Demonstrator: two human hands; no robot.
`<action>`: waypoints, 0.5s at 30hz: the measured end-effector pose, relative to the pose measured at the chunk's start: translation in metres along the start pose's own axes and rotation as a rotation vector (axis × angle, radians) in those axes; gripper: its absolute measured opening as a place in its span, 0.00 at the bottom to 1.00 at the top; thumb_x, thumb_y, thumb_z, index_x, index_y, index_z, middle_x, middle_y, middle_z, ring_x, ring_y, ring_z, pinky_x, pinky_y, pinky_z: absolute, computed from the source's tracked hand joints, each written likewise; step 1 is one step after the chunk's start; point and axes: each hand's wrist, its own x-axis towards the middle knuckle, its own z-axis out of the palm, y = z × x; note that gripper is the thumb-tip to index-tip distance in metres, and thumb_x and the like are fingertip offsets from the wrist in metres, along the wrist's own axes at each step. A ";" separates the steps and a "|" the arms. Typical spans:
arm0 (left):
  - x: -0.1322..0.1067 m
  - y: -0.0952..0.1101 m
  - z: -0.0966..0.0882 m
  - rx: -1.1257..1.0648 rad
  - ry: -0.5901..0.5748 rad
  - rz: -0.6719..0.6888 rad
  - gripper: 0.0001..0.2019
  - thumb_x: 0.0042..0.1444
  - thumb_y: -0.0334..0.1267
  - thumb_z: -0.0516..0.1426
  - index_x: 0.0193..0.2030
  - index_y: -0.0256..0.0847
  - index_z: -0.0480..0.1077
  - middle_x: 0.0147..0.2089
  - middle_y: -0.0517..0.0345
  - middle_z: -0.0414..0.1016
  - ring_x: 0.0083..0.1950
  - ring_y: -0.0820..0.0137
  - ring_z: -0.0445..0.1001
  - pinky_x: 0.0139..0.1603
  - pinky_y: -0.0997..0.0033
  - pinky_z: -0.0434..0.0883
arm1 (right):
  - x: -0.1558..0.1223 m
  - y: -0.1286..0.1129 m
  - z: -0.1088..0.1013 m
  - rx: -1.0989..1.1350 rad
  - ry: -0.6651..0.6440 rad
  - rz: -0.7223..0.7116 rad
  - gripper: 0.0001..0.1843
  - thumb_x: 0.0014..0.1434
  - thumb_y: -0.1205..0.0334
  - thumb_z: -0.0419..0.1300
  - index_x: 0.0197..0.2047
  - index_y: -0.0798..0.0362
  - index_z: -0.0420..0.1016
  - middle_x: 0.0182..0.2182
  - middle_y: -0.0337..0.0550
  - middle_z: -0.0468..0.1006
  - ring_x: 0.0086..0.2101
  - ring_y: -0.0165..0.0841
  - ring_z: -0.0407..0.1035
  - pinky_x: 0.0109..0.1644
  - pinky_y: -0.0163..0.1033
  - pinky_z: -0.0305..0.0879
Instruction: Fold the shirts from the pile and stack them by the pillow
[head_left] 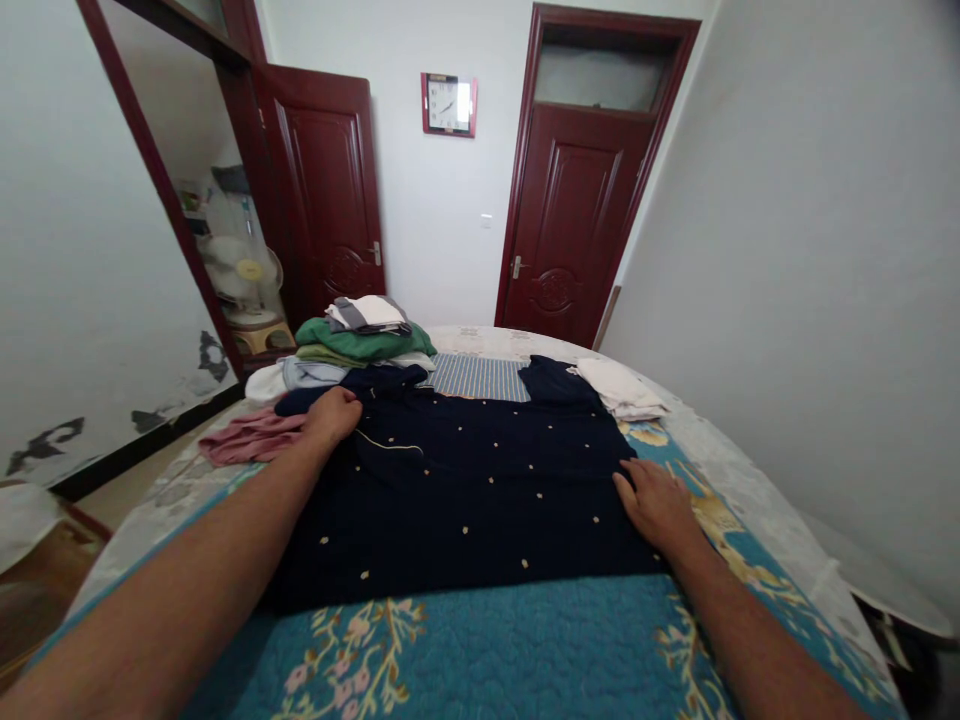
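Note:
A dark navy garment (472, 490) with small pale dots lies spread flat across the bed. My left hand (332, 413) rests at its far left corner near the collar, fingers curled closed onto the cloth. My right hand (654, 500) lies flat on the garment's right edge with its fingers stretched out. Both forearms reach over the teal quilt (480, 650).
A pile of folded clothes (360, 340), green on top with grey and white pieces, sits at the far left of the bed. A pink garment (251, 438) lies beside my left hand. Folded white cloth (622, 388) sits far right. Two dark red doors (574, 220) and a fan (244, 270) stand behind.

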 end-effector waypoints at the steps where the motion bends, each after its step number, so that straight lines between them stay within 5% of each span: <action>1: 0.003 0.002 0.002 0.015 0.012 0.017 0.18 0.66 0.43 0.53 0.56 0.37 0.75 0.53 0.42 0.81 0.54 0.51 0.78 0.54 0.56 0.73 | 0.001 -0.001 -0.003 0.002 0.008 -0.003 0.26 0.70 0.50 0.47 0.61 0.52 0.75 0.62 0.55 0.74 0.63 0.49 0.64 0.67 0.58 0.56; 8: 0.033 0.024 0.018 0.167 0.111 0.378 0.29 0.64 0.44 0.53 0.71 0.36 0.62 0.64 0.39 0.73 0.63 0.52 0.72 0.64 0.57 0.68 | 0.044 -0.003 -0.025 0.078 0.043 -0.045 0.22 0.69 0.59 0.50 0.58 0.57 0.76 0.57 0.55 0.78 0.58 0.43 0.69 0.66 0.43 0.58; 11: 0.046 0.031 0.022 0.227 0.067 0.365 0.29 0.66 0.43 0.53 0.70 0.32 0.60 0.60 0.39 0.75 0.60 0.53 0.74 0.62 0.55 0.69 | 0.079 -0.003 -0.031 0.109 0.016 0.034 0.21 0.69 0.61 0.49 0.58 0.57 0.77 0.55 0.53 0.80 0.56 0.41 0.71 0.64 0.40 0.60; 15: 0.070 0.036 0.030 0.192 -0.042 0.160 0.29 0.65 0.50 0.54 0.65 0.29 0.65 0.57 0.37 0.76 0.54 0.53 0.75 0.55 0.54 0.72 | 0.120 -0.006 -0.030 0.143 -0.025 0.151 0.22 0.70 0.61 0.49 0.58 0.55 0.78 0.54 0.50 0.81 0.54 0.40 0.73 0.60 0.38 0.62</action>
